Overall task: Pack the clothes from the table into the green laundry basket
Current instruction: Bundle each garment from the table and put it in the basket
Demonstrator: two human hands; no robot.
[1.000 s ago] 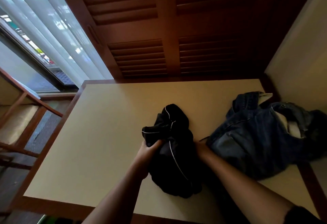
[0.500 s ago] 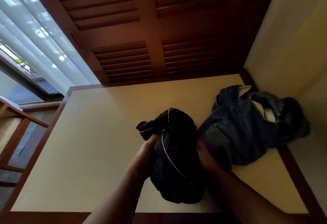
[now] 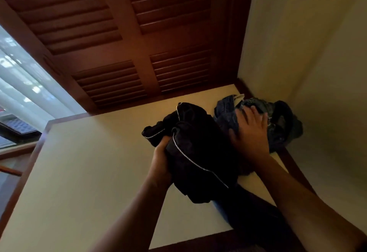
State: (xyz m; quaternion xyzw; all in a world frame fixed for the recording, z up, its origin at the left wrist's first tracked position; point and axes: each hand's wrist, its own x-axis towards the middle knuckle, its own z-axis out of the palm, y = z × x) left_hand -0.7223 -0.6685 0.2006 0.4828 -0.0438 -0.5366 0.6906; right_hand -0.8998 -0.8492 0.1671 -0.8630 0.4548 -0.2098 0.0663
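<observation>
Black garment [image 3: 198, 152]: dark fabric with thin white piping, bunched into a loose bundle, held up off the table [image 3: 83, 172] near its right half

Jeans [image 3: 282, 126]: dark blue denim, crumpled in a heap, lying in the table's far right corner, just behind the black garment

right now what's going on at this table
A person is gathering clothes off the cream table. The left hand grips a bunched black garment with white piping, lifted at the table's near edge. The right hand, fingers spread, reaches over the blue jeans heaped in the far right corner. No basket is in view.
</observation>
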